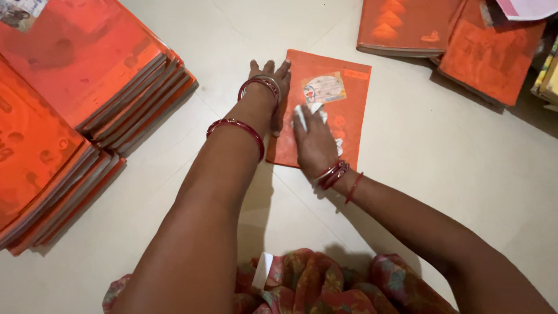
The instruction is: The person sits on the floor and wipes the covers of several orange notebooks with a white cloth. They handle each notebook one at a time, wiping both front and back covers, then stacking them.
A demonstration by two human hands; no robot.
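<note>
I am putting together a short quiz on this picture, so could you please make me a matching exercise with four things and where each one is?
Things:
1. left hand
2. right hand
3. label sticker
4. book stacks

Places:
A. piled on the floor at the left of the view
B. flat along the left edge of the orange book
C. stuck on the cover's upper middle
D. on the cover just below the sticker, holding a small white piece

Pairs: 1-B, 2-D, 3-C, 4-A
</note>
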